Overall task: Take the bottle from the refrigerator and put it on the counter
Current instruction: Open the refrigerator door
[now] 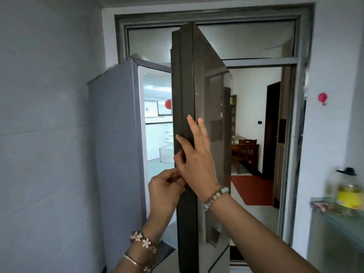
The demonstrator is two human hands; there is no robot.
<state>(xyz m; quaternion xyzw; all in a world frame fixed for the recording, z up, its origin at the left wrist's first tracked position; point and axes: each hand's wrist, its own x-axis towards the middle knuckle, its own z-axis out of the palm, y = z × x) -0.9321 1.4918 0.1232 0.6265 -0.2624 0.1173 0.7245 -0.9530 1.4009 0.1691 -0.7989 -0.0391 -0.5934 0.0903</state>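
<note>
Both hands work the refrigerator door (199,134) open: left hand (167,189) clenched on its edge, right hand (197,154) spread flat. No bottle visible inside; reaching in comes next.

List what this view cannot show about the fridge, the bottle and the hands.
- Fridge inside: mostly hidden behind its open door; no bottle visible there.
- Left hand: fingertips hidden behind the door edge; grip unclear.
- Yellow-labelled bottle at right: motion-blurred.
- Counter: cropped by the frame.
</note>
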